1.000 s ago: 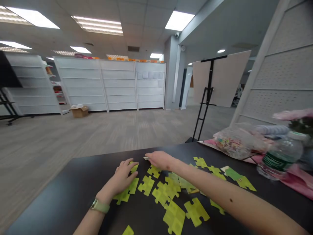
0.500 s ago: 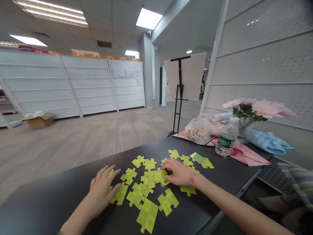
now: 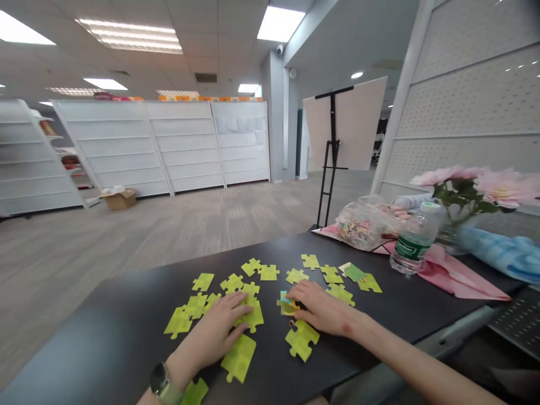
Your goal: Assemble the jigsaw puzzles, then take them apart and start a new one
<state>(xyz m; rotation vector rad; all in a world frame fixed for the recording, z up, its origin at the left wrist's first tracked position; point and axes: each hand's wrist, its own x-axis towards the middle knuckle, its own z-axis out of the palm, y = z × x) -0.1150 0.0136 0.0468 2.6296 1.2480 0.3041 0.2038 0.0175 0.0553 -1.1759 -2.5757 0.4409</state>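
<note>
- Change from half a second earlier: yellow-green puzzle pieces (image 3: pixel 268 273) now more spread out and less bunched, reaching farther left of the plastic water bottle (image 3: pixel 412 246); left grip (image 3: pixel 208 329) now on top of the pieces instead of at their edge
- Left grip: far left of the bottle, palm down, wide and flat, fingers splayed over one piece, not closed around anything; smartwatch (image 3: pixel 160 384) on the wrist
- Right grip (image 3: pixel 324 309): nearer the bottle, down and to its left, wrist low, fingers narrowed and curled over a puzzle piece with a teal patch (image 3: pixel 288 304); pinching or merely resting on it, impossible to tell
- Puzzle pieces: flat, smooth, slightly glossy, with knobbed and notched edges, scattered across the black desk (image 3: pixel 126 315) left of the bottle, a few close beside it, some touching, most apart
- Just behind and left of the bottle: crinkled clear plastic bag (image 3: pixel 363 225) of colourful contents
- Right of the bottle: pink paper-like sheet (image 3: pixel 458 275) flat on the desk; pink artificial-looking flowers (image 3: pixel 502 188) beyond
</note>
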